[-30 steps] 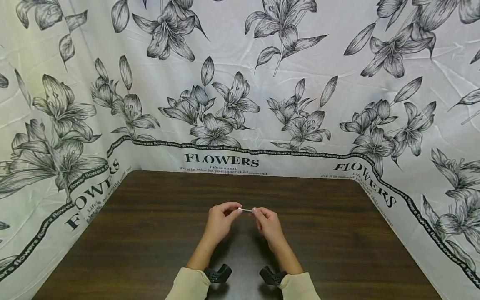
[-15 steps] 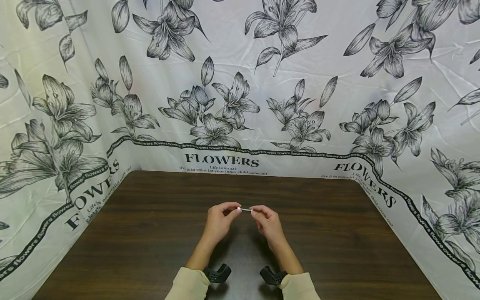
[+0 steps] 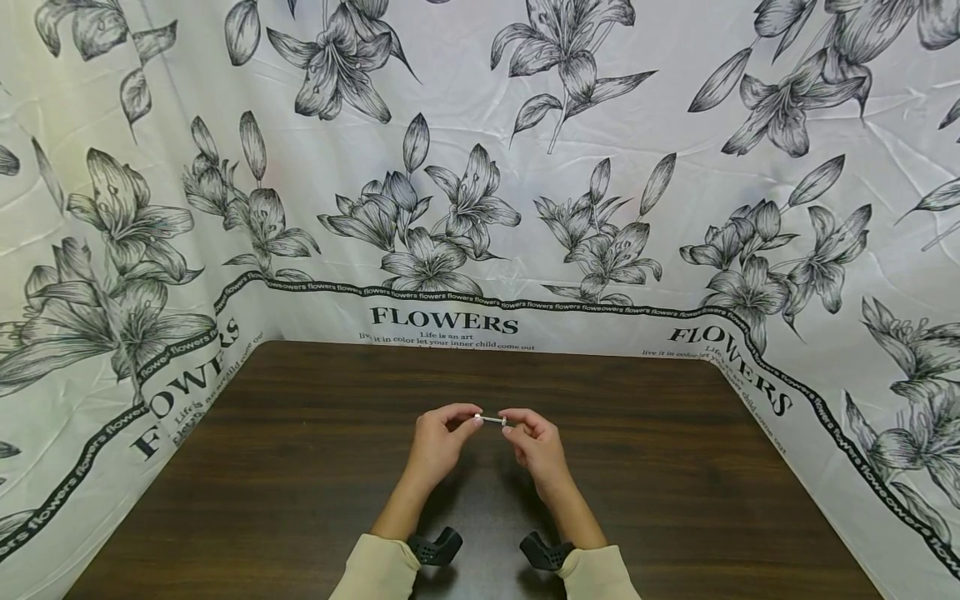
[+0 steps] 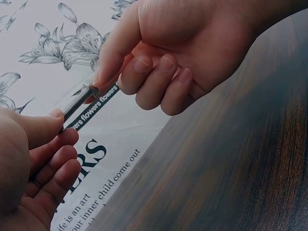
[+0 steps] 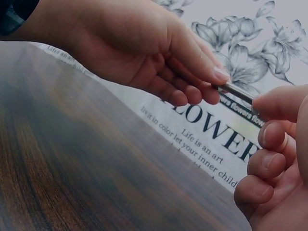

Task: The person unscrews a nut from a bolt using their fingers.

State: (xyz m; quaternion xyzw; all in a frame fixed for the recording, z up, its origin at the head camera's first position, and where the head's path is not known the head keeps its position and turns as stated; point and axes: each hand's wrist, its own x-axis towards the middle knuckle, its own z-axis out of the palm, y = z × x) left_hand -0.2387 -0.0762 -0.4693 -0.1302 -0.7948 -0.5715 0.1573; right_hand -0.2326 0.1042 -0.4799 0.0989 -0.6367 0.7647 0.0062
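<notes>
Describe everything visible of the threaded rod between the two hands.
The threaded rod is slim, straight, grey and shiny, metal by its look, with fine ridges along its visible shaft. A wider metal piece sits at its right-hand end; whether head or nut, I cannot tell. The left hand pinches the other end, hiding its tip; the right hand's fingertips hold the wider end. It lies nearly level across the head view, held above the dark wooden table.

Bolt [image 3: 492,419] between hands [image 3: 437,444]; room either side
</notes>
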